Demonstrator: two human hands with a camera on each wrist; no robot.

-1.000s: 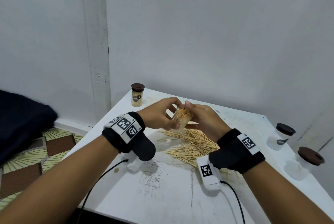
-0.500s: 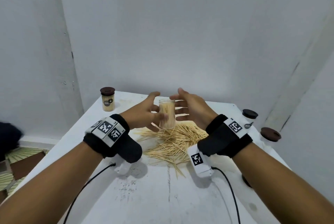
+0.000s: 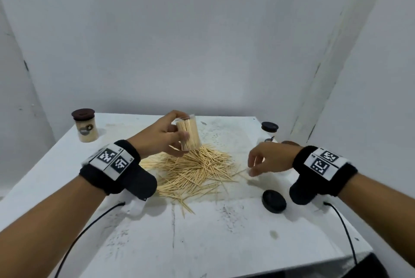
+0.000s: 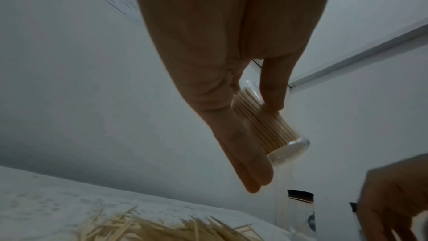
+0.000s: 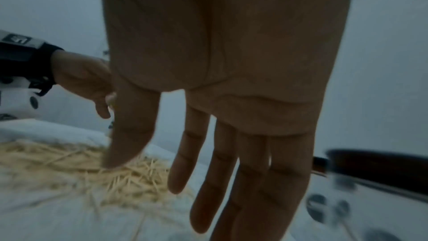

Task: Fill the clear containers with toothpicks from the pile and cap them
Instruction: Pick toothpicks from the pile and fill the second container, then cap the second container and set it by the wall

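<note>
The left hand point(image 3: 160, 137) grips a clear container point(image 3: 188, 134) packed with toothpicks, fingers and thumb wrapped round its side, holding it in the air just above the far part of the toothpick pile point(image 3: 193, 170). It is nearly upright with a slight tilt, mouth upward, probably so the sticks stay in while a cap is fetched (the mouth has no cap on it). From the left wrist view the container's point(image 4: 266, 125) clear base hangs free below the fingers point(image 4: 249, 168).

The right hand point(image 3: 268, 158) hangs empty, fingers loosely curled and relaxed, to the right of the pile and above the white table point(image 3: 202, 239). A loose black cap point(image 3: 274, 201) lies flat on the table just near of it, a likely next target by my reading, since the filled container needs closing.

At the far left corner stands a filled container with a brown cap point(image 3: 84, 125), well apart from the work. Along the right edge a black-capped clear container point(image 3: 269, 130) stands behind the right hand, so a reach for the cap should stay low and short to avoid knocking it off the edge. The near half of the table offers open room for setting the container down.
</note>
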